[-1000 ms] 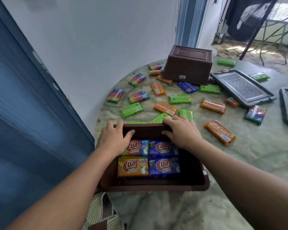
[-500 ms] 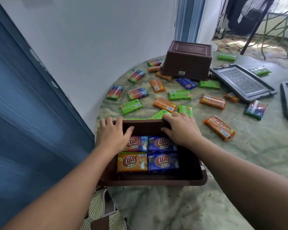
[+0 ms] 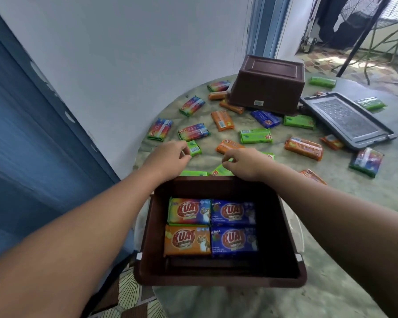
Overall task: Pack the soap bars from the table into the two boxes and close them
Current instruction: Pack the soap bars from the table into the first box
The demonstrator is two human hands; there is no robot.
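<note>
1. Both hands are past the far rim of the near box (image 3: 147, 228), reaching over the table (image 3: 331, 203). Your left hand (image 3: 168, 157) has its fingers curled at a green bar (image 3: 193, 148), touching or pinching its near end; whether the bar is off the table yet I cannot tell.
2. Your right hand (image 3: 241, 164) is curled with its fingertips down at another green bar (image 3: 220, 169) lying just beyond the rim. It looks like a pinch forming, not a firm hold.
3. What matters next: both green bars lie just ahead of your hands and just beyond the box, so each goes back toward you and down. The left one runs roughly left to right; the right one lies slanted, its long axis angled to the rim.
4. Four bars (image 3: 210, 226) already lie flat in the box, two by two, long axes left to right. Turn the slanted bar to match before you set it down, I would judge.
5. Your forearms cross the box's left and right sides, wrists low, palms down.
6. Many loose bars are farther out, and the second box (image 3: 268, 88) sits upside down at the back with its lid (image 3: 345, 120) beside it. Packing has hardly begun.
</note>
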